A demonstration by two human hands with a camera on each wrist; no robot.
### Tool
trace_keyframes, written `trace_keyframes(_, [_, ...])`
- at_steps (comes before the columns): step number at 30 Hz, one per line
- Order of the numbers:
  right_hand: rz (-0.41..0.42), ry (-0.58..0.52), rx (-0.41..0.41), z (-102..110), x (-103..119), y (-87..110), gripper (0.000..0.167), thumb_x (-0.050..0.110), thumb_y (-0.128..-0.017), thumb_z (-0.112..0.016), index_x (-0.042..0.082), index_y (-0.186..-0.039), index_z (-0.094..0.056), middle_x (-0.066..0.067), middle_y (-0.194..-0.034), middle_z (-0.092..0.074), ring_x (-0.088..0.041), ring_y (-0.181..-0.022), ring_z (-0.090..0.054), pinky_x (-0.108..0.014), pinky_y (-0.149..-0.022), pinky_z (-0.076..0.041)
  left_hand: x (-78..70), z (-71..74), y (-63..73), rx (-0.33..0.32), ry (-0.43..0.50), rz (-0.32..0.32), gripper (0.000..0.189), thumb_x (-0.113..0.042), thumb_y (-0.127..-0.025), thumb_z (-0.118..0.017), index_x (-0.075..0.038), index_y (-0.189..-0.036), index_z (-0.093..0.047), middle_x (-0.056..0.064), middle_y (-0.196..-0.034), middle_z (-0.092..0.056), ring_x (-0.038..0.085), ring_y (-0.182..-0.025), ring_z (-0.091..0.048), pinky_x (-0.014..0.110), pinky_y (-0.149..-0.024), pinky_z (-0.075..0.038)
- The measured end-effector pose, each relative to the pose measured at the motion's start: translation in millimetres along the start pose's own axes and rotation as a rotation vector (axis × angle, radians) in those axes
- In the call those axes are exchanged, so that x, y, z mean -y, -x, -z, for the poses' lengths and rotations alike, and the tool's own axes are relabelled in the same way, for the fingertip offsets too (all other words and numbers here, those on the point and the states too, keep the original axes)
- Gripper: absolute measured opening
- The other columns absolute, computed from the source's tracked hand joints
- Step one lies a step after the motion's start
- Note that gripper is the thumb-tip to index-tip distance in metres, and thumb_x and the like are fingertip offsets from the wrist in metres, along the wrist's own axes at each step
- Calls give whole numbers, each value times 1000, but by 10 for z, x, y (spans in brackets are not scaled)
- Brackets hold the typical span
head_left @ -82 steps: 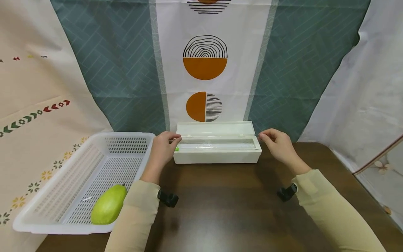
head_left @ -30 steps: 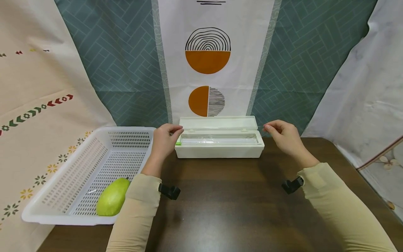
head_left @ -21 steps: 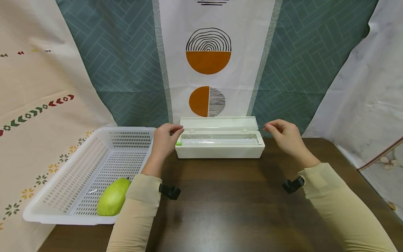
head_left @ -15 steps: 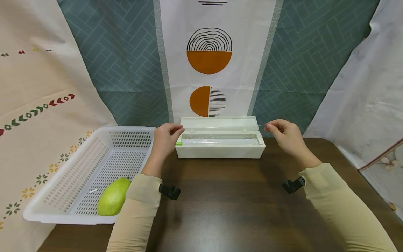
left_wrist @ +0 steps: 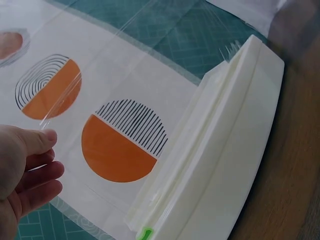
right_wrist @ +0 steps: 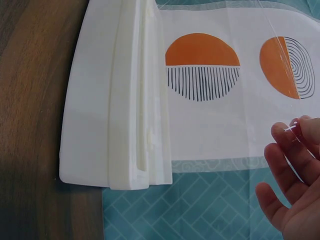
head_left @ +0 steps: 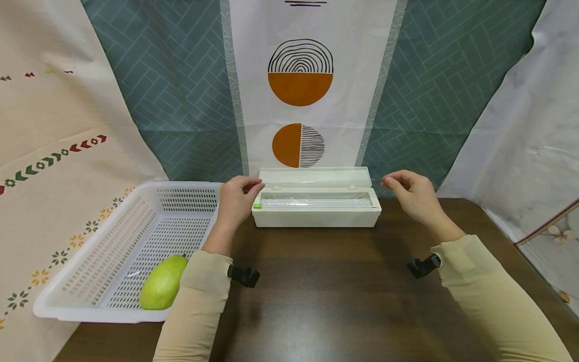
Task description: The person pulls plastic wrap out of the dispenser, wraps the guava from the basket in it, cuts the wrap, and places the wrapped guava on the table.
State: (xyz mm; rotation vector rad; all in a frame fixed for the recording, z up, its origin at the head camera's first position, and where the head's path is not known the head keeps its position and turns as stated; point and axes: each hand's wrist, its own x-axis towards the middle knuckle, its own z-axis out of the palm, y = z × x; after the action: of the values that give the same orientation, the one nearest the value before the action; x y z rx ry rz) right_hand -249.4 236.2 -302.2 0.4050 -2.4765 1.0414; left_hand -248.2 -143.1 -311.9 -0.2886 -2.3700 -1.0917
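- As the head view shows, a sheet of clear film (head_left: 312,196) spans a long white box (head_left: 316,218), which stands on the dark brown surface (head_left: 325,296) with its lid (head_left: 315,175) raised at the rear.
- Head view, left hand (head_left: 234,202): the grip is clamped on the film, thumb against fingertips, beside the left end of the box; a green tab (head_left: 257,205) sits just below the fingertips.
- Head view, right hand (head_left: 412,197): the grip is likewise clamped on the film, beyond the right end of the box; both forearms wear pale sleeves (head_left: 493,289).
- Head view, left side: a white perforated basket (head_left: 97,313) holds one green fruit (head_left: 162,283) in its near right part, with a small white piece (head_left: 133,274) lying near it.
- Head view, rear: a teal cloth (head_left: 181,100) hangs behind the box, its white central panel (head_left: 253,90) printed with orange and black circles.
- Left wrist view: the thumb presses the film, whose fine creases run obliquely before the panel; the remaining fingers curl loosely below.
- Right wrist view: thumb and forefinger pinch the film at a bright glint, the other fingers lying spread; the box extends at left, well apart from the hand.
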Motion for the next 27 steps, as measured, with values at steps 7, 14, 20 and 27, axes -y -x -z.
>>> trace_keyframes(7, [10,-12,-15,3,3,4,27,25,-96,-56,1,-100,-69,-17,-94,-71,12,-72,-54,-13,-60,-41,-11,2,6,-14,12,-11,20,-14,-87,-68,0,-101,-72,16,-92,-69,27,-81,-64,38,-75,-55])
trace_keyframes(14, [8,-16,-20,11,17,13,28,25,-96,-56,0,-101,-68,-18,-94,-71,12,-72,-53,-13,-59,-41,-35,18,19,-18,18,-8,19,-14,-87,-68,0,-100,-72,16,-92,-69,27,-82,-64,38,-76,-55])
trace_keyframes(20, [6,-23,-21,25,36,21,27,24,-96,-56,0,-101,-68,-18,-94,-71,13,-75,-54,-10,-63,-42,-64,38,28,-19,17,2,19,-14,-87,-68,-1,-100,-72,15,-93,-68,27,-83,-65,38,-76,-55])
trace_keyframes(27, [3,-35,-18,52,55,36,28,24,-96,-55,0,-102,-68,-19,-96,-70,10,-77,-56,-9,-64,-42,-83,52,33,-16,20,14,20,-14,-87,-68,-1,-101,-72,15,-94,-68,26,-84,-66,37,-77,-55])
